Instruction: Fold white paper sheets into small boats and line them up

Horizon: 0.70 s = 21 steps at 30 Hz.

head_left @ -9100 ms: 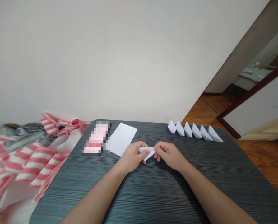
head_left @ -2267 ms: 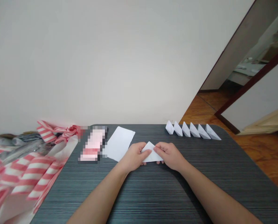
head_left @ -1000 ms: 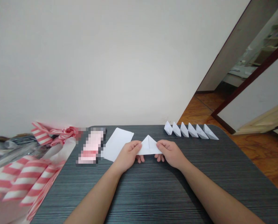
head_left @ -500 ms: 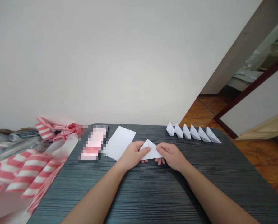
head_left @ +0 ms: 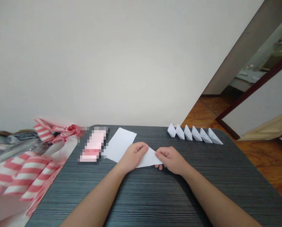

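Between my two hands is a folded piece of white paper (head_left: 148, 159), roughly triangular, held just above the dark table (head_left: 141, 195). My left hand (head_left: 134, 156) is closed on its left side, with the thumb near the upper edge; the fingers behind the paper are hidden. At the paper's right corner, my right hand (head_left: 170, 160) pinches it between thumb and fingers. White paper sheets (head_left: 120, 143) lie flat just beyond my left hand. A row of several folded white paper boats (head_left: 192, 133) stands at the back right of the table.
A blurred-out pink and white item (head_left: 93, 145) lies at the table's back left. Red-and-white striped cloth (head_left: 27, 173) and plastic bags are heaped left of the table. A pale wall (head_left: 131, 63) rises behind; a doorway opens on the right.
The folded paper has turned and tilted, its top peak no longer showing. My left hand has shifted its thumb up to the upper edge, and my right hand has slid to the corner.
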Each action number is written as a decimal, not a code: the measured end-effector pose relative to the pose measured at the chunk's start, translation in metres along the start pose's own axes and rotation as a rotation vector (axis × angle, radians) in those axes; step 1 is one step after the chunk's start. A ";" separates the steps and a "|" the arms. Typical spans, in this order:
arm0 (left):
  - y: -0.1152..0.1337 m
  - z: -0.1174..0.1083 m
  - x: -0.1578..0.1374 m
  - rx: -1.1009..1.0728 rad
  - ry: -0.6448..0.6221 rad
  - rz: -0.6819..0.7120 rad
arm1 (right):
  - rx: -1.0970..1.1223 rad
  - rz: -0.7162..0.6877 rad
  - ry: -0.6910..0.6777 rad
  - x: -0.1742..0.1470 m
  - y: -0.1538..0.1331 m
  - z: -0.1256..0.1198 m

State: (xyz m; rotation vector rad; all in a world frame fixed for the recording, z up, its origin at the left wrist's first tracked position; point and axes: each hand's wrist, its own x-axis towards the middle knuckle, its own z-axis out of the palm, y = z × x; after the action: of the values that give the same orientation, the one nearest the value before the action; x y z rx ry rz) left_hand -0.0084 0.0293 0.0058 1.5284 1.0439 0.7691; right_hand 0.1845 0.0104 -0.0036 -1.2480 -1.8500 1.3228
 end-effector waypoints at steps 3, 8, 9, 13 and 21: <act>0.000 0.000 0.001 0.035 0.020 0.000 | -0.010 0.013 -0.013 0.000 -0.001 0.000; -0.001 0.000 0.002 -0.016 0.000 -0.016 | 0.031 0.011 0.018 0.000 0.000 -0.001; -0.001 0.001 0.002 -0.053 -0.034 -0.035 | 0.055 0.013 0.034 0.001 0.001 -0.001; -0.003 0.001 0.000 -0.112 -0.142 -0.069 | 0.124 0.022 0.062 0.003 0.005 -0.002; -0.009 0.001 0.002 -0.125 -0.063 -0.087 | 0.092 -0.076 0.098 0.003 0.011 0.004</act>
State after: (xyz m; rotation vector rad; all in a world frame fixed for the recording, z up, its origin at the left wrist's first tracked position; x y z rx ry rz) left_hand -0.0088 0.0313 -0.0028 1.3836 0.9909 0.7082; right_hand 0.1843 0.0121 -0.0153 -1.1626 -1.7318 1.2690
